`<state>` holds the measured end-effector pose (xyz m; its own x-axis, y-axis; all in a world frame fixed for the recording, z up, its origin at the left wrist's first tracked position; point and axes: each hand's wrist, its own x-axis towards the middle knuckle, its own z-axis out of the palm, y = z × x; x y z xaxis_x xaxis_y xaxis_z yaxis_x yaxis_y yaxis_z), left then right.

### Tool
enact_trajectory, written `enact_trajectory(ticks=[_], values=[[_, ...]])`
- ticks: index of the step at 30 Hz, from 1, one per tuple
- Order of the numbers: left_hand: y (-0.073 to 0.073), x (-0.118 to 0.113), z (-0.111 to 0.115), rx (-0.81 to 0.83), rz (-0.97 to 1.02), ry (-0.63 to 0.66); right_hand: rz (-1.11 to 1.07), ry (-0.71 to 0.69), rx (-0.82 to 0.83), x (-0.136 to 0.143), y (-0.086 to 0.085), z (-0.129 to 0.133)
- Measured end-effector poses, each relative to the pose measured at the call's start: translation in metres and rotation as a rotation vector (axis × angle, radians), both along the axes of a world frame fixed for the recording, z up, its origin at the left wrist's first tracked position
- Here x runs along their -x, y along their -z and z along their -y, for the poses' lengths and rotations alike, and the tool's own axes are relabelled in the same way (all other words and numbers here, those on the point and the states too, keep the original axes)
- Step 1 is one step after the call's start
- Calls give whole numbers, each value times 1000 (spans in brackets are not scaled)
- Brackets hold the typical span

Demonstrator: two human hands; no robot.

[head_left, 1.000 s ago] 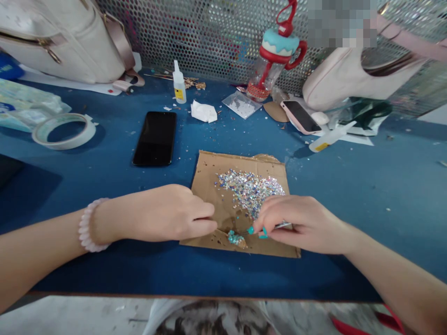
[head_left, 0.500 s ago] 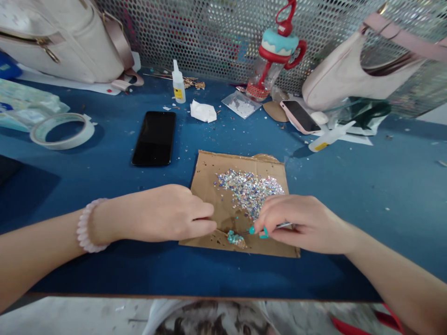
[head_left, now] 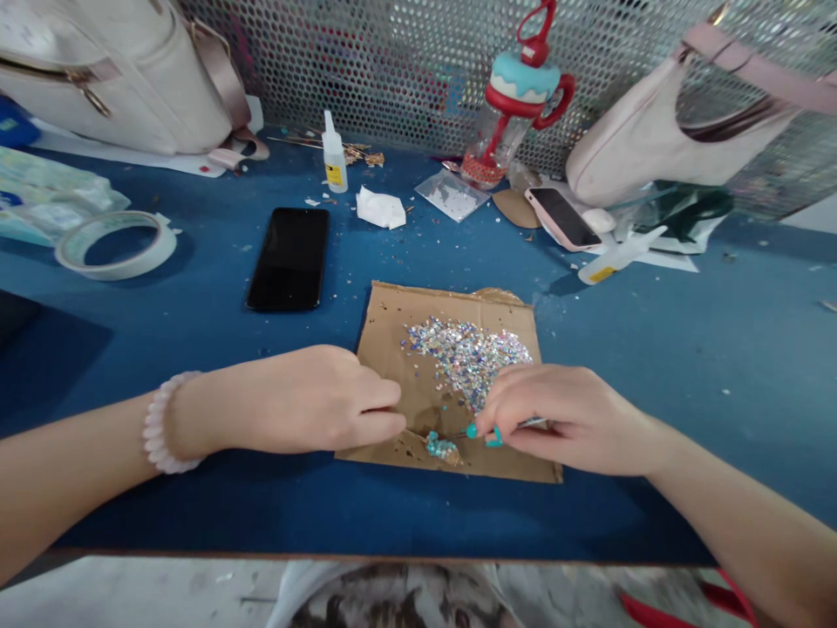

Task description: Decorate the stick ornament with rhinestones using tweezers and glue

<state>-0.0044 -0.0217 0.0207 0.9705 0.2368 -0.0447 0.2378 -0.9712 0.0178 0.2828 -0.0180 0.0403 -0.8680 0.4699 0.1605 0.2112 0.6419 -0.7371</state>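
My left hand (head_left: 327,401) is closed, pinching a thin stick (head_left: 413,434). At the stick's right end is a small piece (head_left: 442,448) covered in turquoise and glittery bits, its tip brownish, low over the cardboard. My right hand (head_left: 562,419), with turquoise nails, is closed round slim metal tweezers (head_left: 534,421); their thin points reach left to the top of the turquoise piece. Whether the points grip a bit is too small to tell. Both hands are over the cardboard sheet (head_left: 385,336), where a heap of shiny sequin-like chips (head_left: 467,353) lies just beyond my right hand.
A black phone (head_left: 289,259), a tape roll (head_left: 118,247), an upright glue bottle (head_left: 334,157) and crumpled tissue (head_left: 380,209) lie beyond my left hand. Farther right are a cup (head_left: 500,113), a pink-cased phone (head_left: 563,218) and another glue bottle (head_left: 618,257). Bags stand against the perforated metal panel (head_left: 392,70).
Almost nothing differs. The turquoise piece seems very slightly turned or shifted at the tweezers' points; both hands hold their places.
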Motion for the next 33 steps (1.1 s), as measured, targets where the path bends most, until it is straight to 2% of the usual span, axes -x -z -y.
enact_trajectory(ticks=[6, 10, 18, 24, 33], values=[[8, 1, 2, -42, 101, -29, -11, -11, -3, 0, 1, 0], [7, 0, 2, -37, 131, -21, -14, -12, 1, 0, 1, 0], [0, 0, -1, -40, 34, 34, -1, -13, 0, -1, 2, 0], [5, 1, 1, -44, 106, 3, -10, -9, 3, 0, 1, 1], [6, 1, 1, -36, 94, -23, -6, -8, -3, 1, 0, 1]])
